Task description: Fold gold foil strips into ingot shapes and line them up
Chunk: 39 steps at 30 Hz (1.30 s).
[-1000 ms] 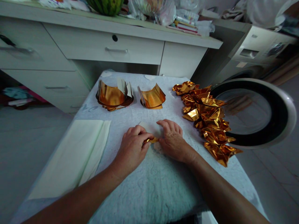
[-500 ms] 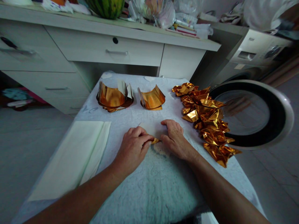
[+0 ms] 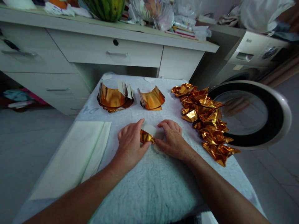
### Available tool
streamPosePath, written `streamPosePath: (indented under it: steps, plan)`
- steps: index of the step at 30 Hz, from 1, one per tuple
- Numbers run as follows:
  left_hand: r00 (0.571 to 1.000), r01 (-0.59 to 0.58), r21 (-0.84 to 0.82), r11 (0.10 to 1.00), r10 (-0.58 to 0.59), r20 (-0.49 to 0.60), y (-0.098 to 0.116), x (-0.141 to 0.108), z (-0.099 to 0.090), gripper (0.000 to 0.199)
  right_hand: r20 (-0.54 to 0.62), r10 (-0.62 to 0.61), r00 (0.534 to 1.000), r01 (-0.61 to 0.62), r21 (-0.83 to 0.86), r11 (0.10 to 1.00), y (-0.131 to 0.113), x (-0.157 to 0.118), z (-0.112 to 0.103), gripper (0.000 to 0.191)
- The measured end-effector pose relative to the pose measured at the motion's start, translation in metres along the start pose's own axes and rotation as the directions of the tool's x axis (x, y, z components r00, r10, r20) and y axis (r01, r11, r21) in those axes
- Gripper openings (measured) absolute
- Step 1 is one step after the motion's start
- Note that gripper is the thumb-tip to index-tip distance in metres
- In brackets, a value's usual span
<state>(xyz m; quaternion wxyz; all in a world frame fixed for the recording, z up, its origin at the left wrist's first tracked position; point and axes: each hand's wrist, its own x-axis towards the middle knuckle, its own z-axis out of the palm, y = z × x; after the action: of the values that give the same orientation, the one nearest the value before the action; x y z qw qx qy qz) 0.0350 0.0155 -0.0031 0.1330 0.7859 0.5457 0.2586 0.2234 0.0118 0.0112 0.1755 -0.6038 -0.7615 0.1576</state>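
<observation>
A sheet of gold foil paper (image 3: 146, 137) with a pale side showing lies between my hands on the cloth-covered table (image 3: 144, 193). My left hand (image 3: 131, 140) holds its left part, thumb at the near edge and fingers over the far side. With thumb and fingers curved round it, my right hand (image 3: 172, 138) holds the right end. Beyond them stand a larger stack of curved gold sheets (image 3: 112, 97) and a smaller stack (image 3: 153, 98). Folded gold foil pieces (image 3: 205, 119) lie in a long heap to the right.
Folded pale paper (image 3: 67, 158) lies at the table's left. Behind the table is a white counter with drawers (image 3: 112, 54), bearing a watermelon (image 3: 105, 9) and plastic bags. An open round washer door (image 3: 247, 113) stands beside the right edge.
My left hand has opened out from its pinch and shifted slightly left, its index finger now pointing away from me. More of the foil's gold surface shows. My right thumb has moved slightly left.
</observation>
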Motion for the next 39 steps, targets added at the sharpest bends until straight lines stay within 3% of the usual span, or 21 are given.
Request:
streamPosePath:
  steps: [4, 9, 15, 18, 22, 24, 28, 33, 39]
  plan:
    - [0.999, 0.04, -0.171, 0.984, -0.044, -0.021, 0.002, 0.002, -0.001, 0.086, -0.004, -0.015, 1.0, 0.015, 0.022, 1.0, 0.001, 0.0, 0.0, 0.045]
    - [0.991, 0.04, -0.325, 0.945, -0.08, -0.108, 0.002, 0.003, -0.007, 0.09, 0.008, -0.035, 0.999, 0.034, 0.069, 0.997, 0.001, 0.001, 0.0, 0.028]
    - [0.968, 0.25, -0.51, 0.823, -0.202, 0.149, 0.0, 0.008, -0.019, 0.056, -0.013, -0.084, 0.996, 0.085, 0.152, 0.985, 0.003, 0.003, -0.002, 0.021]
    - [0.957, 0.291, -0.654, 0.699, -0.216, 0.195, 0.0, 0.01, -0.022, 0.045, -0.07, -0.086, 0.994, 0.101, 0.256, 0.961, 0.005, 0.004, -0.003, 0.024]
    - [0.937, 0.325, -0.825, 0.462, -0.278, 0.213, 0.002, 0.009, -0.022, 0.043, -0.144, 0.007, 0.99, 0.074, 0.543, 0.836, 0.005, 0.003, -0.003, 0.052]
    - [0.931, 0.304, -0.87, 0.387, -0.312, 0.187, 0.003, 0.008, -0.021, 0.039, -0.06, 0.034, 0.998, 0.019, 0.709, 0.705, 0.003, 0.003, -0.002, 0.055]
    - [0.926, 0.249, -0.913, 0.322, -0.356, 0.127, 0.005, 0.007, -0.02, 0.034, 0.156, -0.067, 0.985, -0.109, 0.884, 0.454, -0.004, 0.003, -0.001, 0.033]
    - [0.923, 0.227, -0.929, 0.291, -0.369, 0.109, 0.007, 0.006, -0.019, 0.033, 0.29, -0.044, 0.956, -0.242, 0.865, 0.439, -0.009, 0.0, 0.001, 0.036]
    - [0.916, 0.259, -0.933, 0.25, -0.369, 0.156, 0.008, 0.004, -0.018, 0.036, 0.291, -0.014, 0.957, -0.259, 0.873, 0.413, -0.013, -0.001, 0.0, 0.033]
